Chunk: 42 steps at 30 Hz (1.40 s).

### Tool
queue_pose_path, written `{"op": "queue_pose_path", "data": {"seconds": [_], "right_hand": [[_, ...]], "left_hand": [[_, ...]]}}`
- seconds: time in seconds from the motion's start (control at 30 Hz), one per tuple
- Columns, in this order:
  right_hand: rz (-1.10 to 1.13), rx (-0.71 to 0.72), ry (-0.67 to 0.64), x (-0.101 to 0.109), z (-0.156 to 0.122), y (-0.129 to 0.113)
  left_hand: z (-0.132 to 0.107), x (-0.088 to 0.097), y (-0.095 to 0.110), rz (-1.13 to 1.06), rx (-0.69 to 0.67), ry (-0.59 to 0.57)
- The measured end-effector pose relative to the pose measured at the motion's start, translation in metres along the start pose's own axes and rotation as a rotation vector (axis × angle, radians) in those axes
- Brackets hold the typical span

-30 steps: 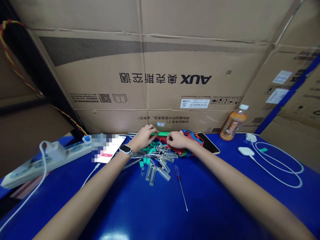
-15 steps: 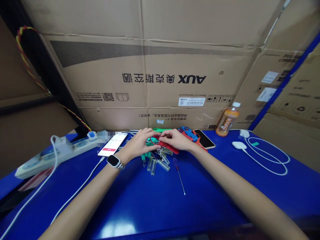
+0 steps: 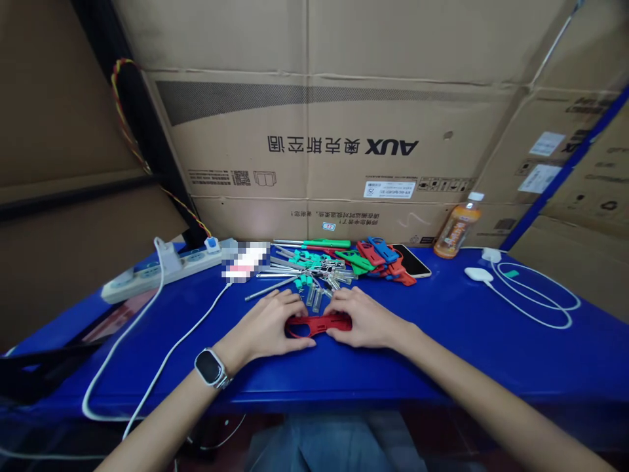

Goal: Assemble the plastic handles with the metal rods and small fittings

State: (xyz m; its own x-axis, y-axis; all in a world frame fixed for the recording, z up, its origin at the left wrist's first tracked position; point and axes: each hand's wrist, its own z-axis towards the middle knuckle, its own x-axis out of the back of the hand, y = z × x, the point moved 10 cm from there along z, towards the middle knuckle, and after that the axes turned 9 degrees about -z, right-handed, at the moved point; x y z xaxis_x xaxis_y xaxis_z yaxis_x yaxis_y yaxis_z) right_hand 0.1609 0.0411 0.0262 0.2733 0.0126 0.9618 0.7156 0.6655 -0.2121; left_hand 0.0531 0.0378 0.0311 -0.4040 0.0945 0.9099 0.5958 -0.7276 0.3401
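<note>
A red plastic piece (image 3: 322,324) lies lengthwise between my two hands, close above or on the blue table. Its left end forms a ring-like loop, and the right part is a solid narrow body. My left hand (image 3: 275,324) grips the looped end between thumb and fingers. On the other end, my right hand (image 3: 363,318) is closed with thumb in front and fingers behind. Just beyond the hands are clear tubes (image 3: 317,300), green small parts (image 3: 304,282) and metal rods (image 3: 270,286) in a loose heap.
Red, blue and green plastic pieces (image 3: 381,255) lie by a dark-screened phone (image 3: 410,260). A green-handled tool (image 3: 329,244) is at the back. An orange drink bottle (image 3: 458,228) and white charger (image 3: 479,275) stand right; a power strip (image 3: 147,275) and cables are left.
Both hands have come back from the heap toward the table's near edge, bringing the red plastic piece. The view has shifted, and the purple-handled screwdriver is no longer visible.
</note>
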Motion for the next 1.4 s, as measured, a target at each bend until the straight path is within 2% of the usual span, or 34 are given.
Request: {"op": "queue_pose_path", "data": {"seconds": [0.07, 0.13, 0.2, 0.27, 0.33, 0.43, 0.9, 1.17, 1.4], "right_hand": [[-0.025, -0.009, -0.006, -0.002, 0.0, 0.002], [-0.012, -0.033, 0.021, 0.003, 0.003, 0.008], [-0.011, -0.092, 0.089, 0.014, 0.012, 0.021], [-0.071, -0.196, 0.166, 0.023, 0.023, 0.039], [-0.145, -0.299, 0.187, 0.025, 0.035, 0.055], [-0.217, -0.383, 0.184, 0.021, 0.048, 0.069], [-0.127, -0.4, 0.259, 0.012, 0.045, 0.076], [-0.05, -0.401, 0.319, 0.013, 0.041, 0.083], [-0.041, -0.397, 0.411, 0.024, 0.037, 0.078]], "left_hand": [[0.0, 0.0, -0.003, -0.015, -0.016, 0.014], [0.007, 0.01, -0.013, -0.036, -0.029, 0.072], [0.021, 0.026, -0.032, -0.027, -0.013, 0.157], [0.04, 0.036, -0.052, 0.054, 0.024, 0.194], [0.06, 0.033, -0.072, 0.177, 0.09, 0.125], [0.079, 0.03, -0.085, 0.219, 0.11, 0.084], [0.086, 0.021, -0.085, 0.254, 0.063, 0.055], [0.078, 0.042, -0.061, 0.286, -0.041, 0.203], [0.073, 0.049, -0.051, 0.306, -0.057, 0.261]]}}
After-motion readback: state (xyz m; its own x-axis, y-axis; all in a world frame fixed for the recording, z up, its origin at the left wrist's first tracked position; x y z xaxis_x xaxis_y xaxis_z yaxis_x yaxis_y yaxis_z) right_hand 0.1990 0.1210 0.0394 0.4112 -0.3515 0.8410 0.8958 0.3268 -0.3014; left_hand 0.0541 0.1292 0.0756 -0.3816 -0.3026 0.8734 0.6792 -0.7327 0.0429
